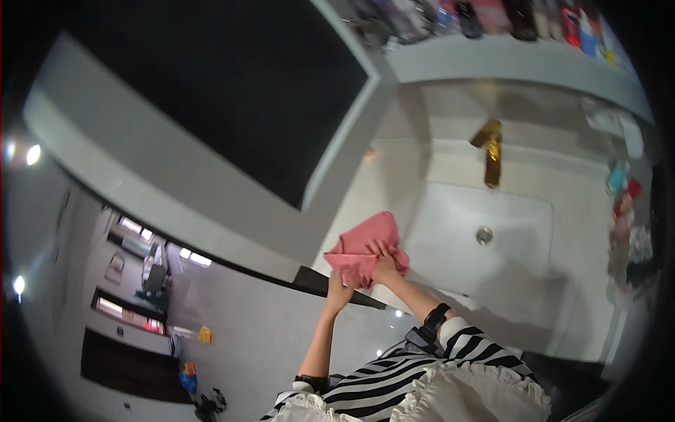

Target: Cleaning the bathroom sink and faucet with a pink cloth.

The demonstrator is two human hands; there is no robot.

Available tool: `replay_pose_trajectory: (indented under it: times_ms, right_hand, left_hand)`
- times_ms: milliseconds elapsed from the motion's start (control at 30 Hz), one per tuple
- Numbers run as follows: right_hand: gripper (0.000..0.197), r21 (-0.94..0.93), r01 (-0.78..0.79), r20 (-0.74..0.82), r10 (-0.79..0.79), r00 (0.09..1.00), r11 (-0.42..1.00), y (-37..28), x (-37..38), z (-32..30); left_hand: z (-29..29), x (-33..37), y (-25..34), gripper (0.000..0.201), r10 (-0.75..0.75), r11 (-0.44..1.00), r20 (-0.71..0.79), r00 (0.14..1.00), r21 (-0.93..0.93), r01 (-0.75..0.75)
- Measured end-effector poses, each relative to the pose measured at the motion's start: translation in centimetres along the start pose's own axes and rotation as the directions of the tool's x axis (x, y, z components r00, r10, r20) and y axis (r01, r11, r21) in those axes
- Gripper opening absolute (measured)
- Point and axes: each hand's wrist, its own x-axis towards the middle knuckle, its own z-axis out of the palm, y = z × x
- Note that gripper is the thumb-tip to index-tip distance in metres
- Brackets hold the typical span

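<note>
A pink cloth (371, 231) lies loosely folded on the pale counter, left of the white sink basin (450, 239). At the cloth's near left edge, my left hand (339, 290) is closed on it, with the fingertips partly hidden by the fabric. My right hand (383, 266) rests over the cloth's right part, its slightly bent fingers gripping a fold. The two hands are close together near the counter's front edge. A dark band with a small box-shaped device (422, 339) is on my right forearm.
Behind the basin stands a gold faucet (493, 155); a round drain (484, 235) sits in the basin. Bottles (522, 20) line the shelf above. Small packages (626, 197) crowd the right side. A large dark panel in a pale frame (232, 84) rises at left.
</note>
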Motion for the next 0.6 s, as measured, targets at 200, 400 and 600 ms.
replay_pose_trajectory:
  times_ms: [200,400,600]
  right_hand:
    - [0.031,0.474,0.418,-0.608,-0.056,0.792,0.775,-2.4,-3.8,3.1]
    - [0.034,0.035,0.165,-0.364,-0.141,0.921,0.986,-4.7,-7.8,2.2]
    - [0.035,0.784,-0.051,-0.032,0.123,0.992,0.618,10.0,-19.5,-11.3]
  left_hand:
    - [5.2,6.5,6.0,0.040,0.250,0.963,-0.084,0.965,0.129,-0.238]
    - [7.2,8.0,-1.8,0.057,-0.248,0.968,0.261,0.933,0.093,0.232]
    - [11.3,6.7,-1.0,0.067,-0.230,0.835,0.021,0.973,0.518,0.186]
